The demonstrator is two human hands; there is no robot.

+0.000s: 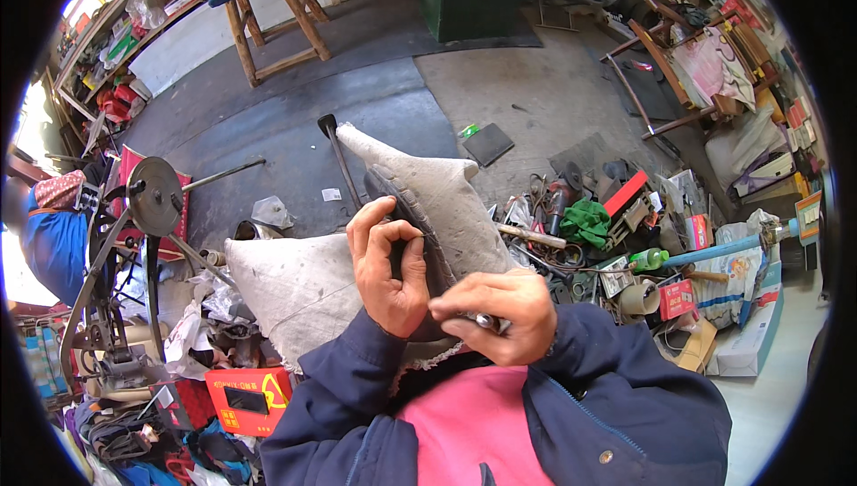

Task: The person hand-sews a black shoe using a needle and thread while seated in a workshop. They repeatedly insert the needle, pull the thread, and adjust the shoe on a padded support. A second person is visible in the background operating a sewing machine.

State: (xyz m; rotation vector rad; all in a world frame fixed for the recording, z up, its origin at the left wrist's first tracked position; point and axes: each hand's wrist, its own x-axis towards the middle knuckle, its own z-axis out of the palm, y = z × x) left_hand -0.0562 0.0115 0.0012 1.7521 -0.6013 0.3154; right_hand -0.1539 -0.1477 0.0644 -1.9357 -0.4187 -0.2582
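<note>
My left hand (388, 281) grips a dark, long flat piece (406, 218), which looks like a shoe sole with a ridged or stitched edge, tilted up on a pale grey, stained cloth (286, 290) over my lap. My right hand (504, 312) is closed on a slim metal tool (486, 321) beside the lower part of the dark piece; the tool's tip is hidden. A dark metal post (339, 151) with a flat head stands up just beyond the cloth.
A cast-metal machine with a wheel (152, 191) is at left, near a red box (223, 388) with a phone on it. Tools and clutter (607, 245) lie at right. A wooden stool (268, 22), green chest (464, 0) and folding chair (678, 75) stand farther back.
</note>
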